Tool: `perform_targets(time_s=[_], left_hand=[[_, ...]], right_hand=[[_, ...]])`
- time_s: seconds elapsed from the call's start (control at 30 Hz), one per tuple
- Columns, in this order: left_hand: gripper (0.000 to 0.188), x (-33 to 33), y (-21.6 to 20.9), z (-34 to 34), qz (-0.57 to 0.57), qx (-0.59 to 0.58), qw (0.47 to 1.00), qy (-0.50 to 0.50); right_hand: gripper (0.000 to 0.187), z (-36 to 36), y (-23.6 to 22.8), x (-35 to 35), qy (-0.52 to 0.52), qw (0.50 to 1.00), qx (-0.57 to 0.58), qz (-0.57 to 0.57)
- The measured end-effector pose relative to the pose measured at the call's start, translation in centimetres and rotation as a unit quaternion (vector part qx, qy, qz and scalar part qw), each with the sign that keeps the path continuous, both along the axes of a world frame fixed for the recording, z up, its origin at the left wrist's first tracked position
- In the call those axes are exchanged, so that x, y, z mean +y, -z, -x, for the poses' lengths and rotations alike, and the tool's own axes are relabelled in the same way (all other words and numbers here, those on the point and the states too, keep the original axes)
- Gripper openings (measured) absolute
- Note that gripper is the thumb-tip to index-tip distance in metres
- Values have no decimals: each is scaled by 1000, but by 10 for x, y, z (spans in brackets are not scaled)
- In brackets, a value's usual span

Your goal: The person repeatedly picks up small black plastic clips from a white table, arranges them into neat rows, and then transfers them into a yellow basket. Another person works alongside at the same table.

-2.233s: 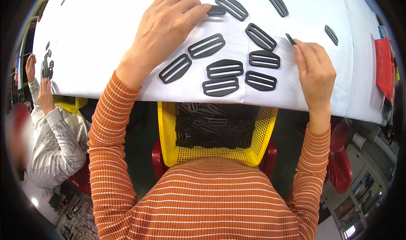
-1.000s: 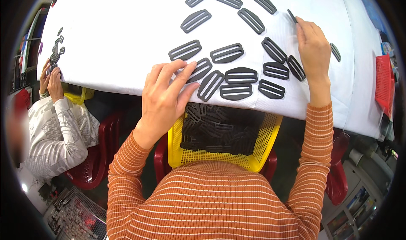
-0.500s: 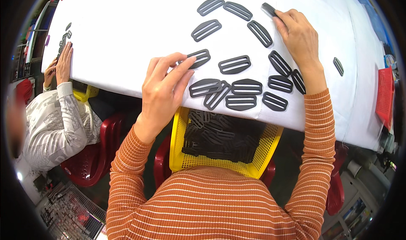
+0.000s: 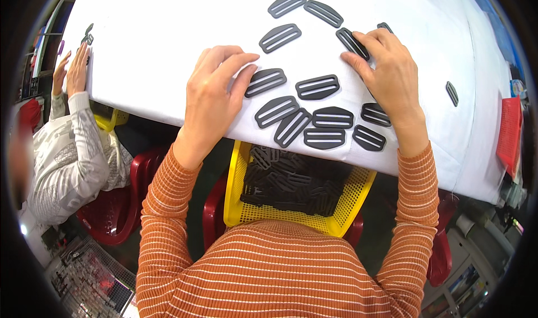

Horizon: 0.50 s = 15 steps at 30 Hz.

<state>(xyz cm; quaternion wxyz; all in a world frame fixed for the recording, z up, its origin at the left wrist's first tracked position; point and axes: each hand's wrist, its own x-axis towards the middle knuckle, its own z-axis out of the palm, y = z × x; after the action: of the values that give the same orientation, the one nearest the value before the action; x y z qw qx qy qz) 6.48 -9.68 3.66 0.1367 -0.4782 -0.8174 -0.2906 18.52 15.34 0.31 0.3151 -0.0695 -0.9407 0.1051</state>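
Several black plastic slide buckles, each with long slots, lie spread on the white-covered table. My right hand (image 4: 390, 74) has thumb and forefinger on either side of one slide buckle (image 4: 351, 41). Behind its knuckles another buckle (image 4: 384, 27) is partly hidden. My left hand (image 4: 213, 96) hovers over the near left of the spread, fingers apart with nothing visible between them. Its thumb is closest to a slide buckle (image 4: 265, 83). Nearer the edge, one buckle (image 4: 277, 111) overlaps a slanted one (image 4: 292, 127).
A yellow perforated basket (image 4: 236, 183) full of black buckles sits below the table edge before me. At far left a co-worker's hands (image 4: 75, 74) are by small dark pieces. A red basket (image 4: 510, 133) hangs at the table's right edge. One buckle (image 4: 451, 93) lies apart at right.
My right hand has let go of the buckle it held and moved onto another one nearer by. My left hand has drawn its fingers back off a buckle.
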Motion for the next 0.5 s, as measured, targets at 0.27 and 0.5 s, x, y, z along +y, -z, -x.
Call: perform_targets(time_s=[0.27,0.5], left_hand=[[27,34,21,35,61,62,996,30],[15,42,9,40,69,-83,994,23]], right_hand=[[18,8,-9,7,29,959,-153,237],[21,56,15,14,-45,999,8,28]])
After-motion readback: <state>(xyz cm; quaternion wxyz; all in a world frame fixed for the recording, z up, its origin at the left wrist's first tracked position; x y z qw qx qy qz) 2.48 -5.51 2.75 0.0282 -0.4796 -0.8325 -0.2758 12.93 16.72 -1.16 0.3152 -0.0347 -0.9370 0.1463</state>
